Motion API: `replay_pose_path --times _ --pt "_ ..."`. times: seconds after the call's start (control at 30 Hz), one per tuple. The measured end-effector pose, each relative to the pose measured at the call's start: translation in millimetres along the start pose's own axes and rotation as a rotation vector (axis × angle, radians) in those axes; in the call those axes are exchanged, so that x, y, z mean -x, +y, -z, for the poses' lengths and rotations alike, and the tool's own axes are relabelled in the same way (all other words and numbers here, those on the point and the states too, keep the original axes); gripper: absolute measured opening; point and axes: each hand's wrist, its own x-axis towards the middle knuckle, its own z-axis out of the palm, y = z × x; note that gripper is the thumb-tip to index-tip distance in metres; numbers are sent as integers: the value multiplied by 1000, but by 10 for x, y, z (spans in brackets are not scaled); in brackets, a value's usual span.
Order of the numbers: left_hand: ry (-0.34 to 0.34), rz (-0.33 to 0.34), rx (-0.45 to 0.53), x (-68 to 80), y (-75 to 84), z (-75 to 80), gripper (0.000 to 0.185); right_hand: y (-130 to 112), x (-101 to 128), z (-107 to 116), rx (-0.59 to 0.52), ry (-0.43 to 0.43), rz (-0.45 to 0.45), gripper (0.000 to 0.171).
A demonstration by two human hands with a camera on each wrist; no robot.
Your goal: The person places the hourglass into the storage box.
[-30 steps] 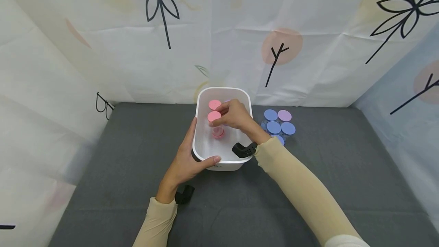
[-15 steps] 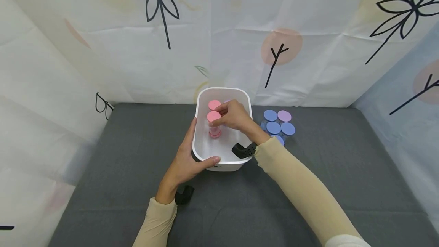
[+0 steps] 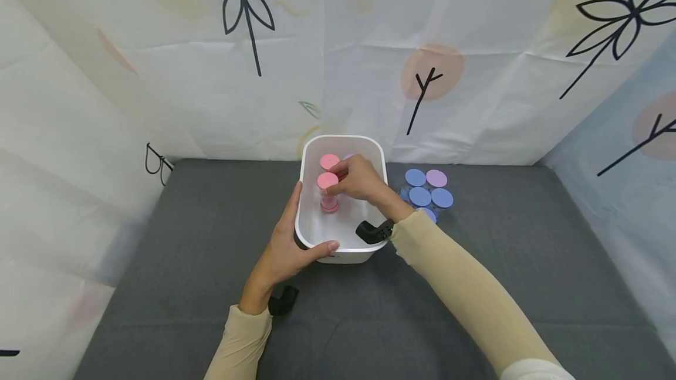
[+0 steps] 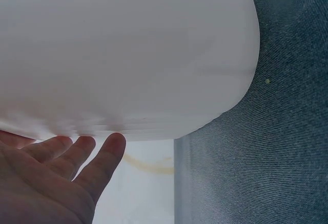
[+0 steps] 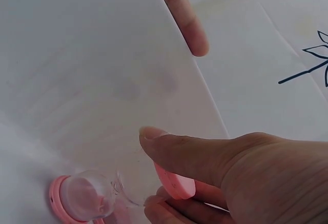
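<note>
A white plastic bin (image 3: pixel 343 233) stands on the grey cloth. Inside it, my right hand (image 3: pixel 359 179) pinches a small clear jar with a pink lid (image 3: pixel 327 180) between thumb and fingers; in the right wrist view its lid (image 5: pixel 177 183) shows under the thumb. Just below it in the bin is another clear jar (image 3: pixel 330 204), its pink lid facing down. A further pink-lidded jar (image 3: pixel 329 161) sits near the back, beside a purple lid mostly hidden by my hand. My left hand (image 3: pixel 285 251) spans the bin's front left corner, with straight fingers (image 4: pixel 105 157) touching the outer wall.
Right of the bin, several clear jars with blue lids (image 3: pixel 420 197) and one jar with a purple lid (image 3: pixel 436 178) stand close together on the cloth-covered table (image 3: pixel 507 239). Patterned cloth walls (image 3: pixel 359 75) enclose the table at the back and sides.
The lid-down jar has shifted slightly left inside the bin, and the pinched jar has moved a very little left. Both hands have otherwise kept their places.
</note>
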Motion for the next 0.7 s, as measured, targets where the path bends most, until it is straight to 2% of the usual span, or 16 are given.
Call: replay_pose_path --times 0.7 --pt "-6 -12 4 -13 3 -3 121 -18 -4 -12 32 -24 -5 44"
